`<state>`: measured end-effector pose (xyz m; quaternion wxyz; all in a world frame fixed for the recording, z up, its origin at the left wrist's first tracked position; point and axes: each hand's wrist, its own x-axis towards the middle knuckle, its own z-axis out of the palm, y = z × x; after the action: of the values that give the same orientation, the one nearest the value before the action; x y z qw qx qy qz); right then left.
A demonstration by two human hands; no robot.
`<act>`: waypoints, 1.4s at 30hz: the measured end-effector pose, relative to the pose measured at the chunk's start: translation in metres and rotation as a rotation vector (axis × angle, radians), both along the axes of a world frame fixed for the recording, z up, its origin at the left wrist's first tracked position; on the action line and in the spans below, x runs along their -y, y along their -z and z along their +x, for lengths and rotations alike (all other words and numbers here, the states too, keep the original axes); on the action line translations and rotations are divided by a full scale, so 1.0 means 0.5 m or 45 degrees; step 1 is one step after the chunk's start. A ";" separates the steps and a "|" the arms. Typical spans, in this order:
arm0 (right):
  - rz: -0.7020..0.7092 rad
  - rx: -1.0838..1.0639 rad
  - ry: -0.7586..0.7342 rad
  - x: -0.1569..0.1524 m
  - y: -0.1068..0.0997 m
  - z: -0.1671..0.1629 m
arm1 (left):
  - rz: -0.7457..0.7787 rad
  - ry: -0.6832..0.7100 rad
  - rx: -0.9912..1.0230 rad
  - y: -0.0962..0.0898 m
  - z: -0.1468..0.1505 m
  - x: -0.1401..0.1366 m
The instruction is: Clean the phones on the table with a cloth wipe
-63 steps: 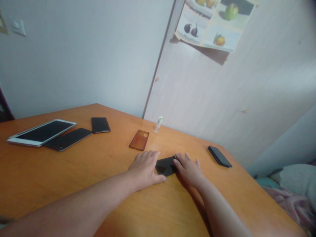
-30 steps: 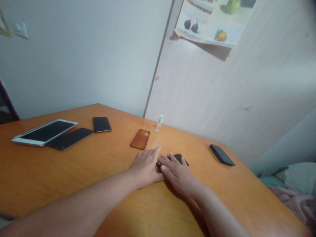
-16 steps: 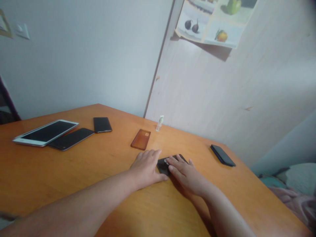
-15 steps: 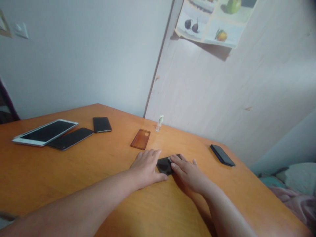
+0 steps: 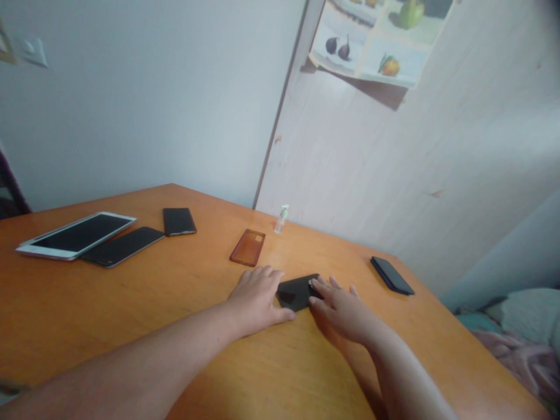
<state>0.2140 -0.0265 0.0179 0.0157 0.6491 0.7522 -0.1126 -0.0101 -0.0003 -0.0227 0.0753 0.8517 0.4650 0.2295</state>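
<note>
A dark smartphone (image 5: 295, 293) lies flat on the wooden table in front of me. My left hand (image 5: 258, 298) rests at its left end, with the thumb at the near corner and the fingers at the far corner, bracing it. Over the right end is my right hand (image 5: 339, 306), its fingers stretched out and slightly spread, fingertips on the phone's surface. A small whitish spot shows by its fingertips; I cannot make out what it is. Behind my left hand lies a brown see-through phone case (image 5: 248, 248).
A small clear pump bottle (image 5: 281, 219) stands near the table's back edge. At the left lie a white tablet (image 5: 28, 249), a large dark phone (image 5: 125, 246) and a smaller black phone (image 5: 179, 221). Another dark phone (image 5: 391, 275) lies by the right edge.
My right hand has slid a little to the right across the phone, so more of its dark surface shows. The left hand keeps its place at the phone's left end.
</note>
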 end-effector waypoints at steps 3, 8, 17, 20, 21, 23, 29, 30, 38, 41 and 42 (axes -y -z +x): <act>-0.083 -0.105 -0.181 0.007 -0.006 0.000 | 0.009 0.003 -0.006 -0.001 0.000 0.001; -0.018 0.012 0.013 0.007 -0.013 0.007 | -0.012 0.021 -0.003 -0.006 -0.003 0.003; -0.030 0.015 -0.056 0.008 -0.019 0.026 | -0.015 0.033 -0.012 -0.009 -0.005 0.004; -0.009 0.078 0.005 0.008 -0.021 0.035 | -0.008 0.027 -0.023 -0.007 -0.004 0.003; -0.024 0.060 -0.042 0.009 -0.023 0.037 | -0.006 0.026 -0.023 -0.007 -0.004 0.003; -0.057 0.004 -0.140 0.012 -0.026 0.040 | -0.005 0.028 -0.020 -0.007 -0.004 0.003; -0.010 0.098 0.012 0.016 -0.034 0.047 | -0.029 0.051 -0.028 -0.013 -0.006 0.004; -0.001 0.114 0.005 0.018 -0.035 0.046 | -0.028 0.049 -0.027 -0.013 -0.006 0.004; -0.011 0.102 -0.034 0.021 -0.036 0.041 | -0.036 0.030 -0.010 -0.011 -0.005 0.005; 0.015 0.135 -0.050 0.026 -0.036 0.029 | -0.031 0.029 -0.013 -0.015 -0.005 0.006; 0.007 0.111 -0.101 0.030 -0.037 0.024 | -0.033 0.030 -0.017 -0.016 -0.005 0.007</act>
<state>0.2258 -0.0414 0.0363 0.0511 0.6231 0.7762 -0.0813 -0.0128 -0.0038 -0.0147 0.0858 0.8577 0.4583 0.2168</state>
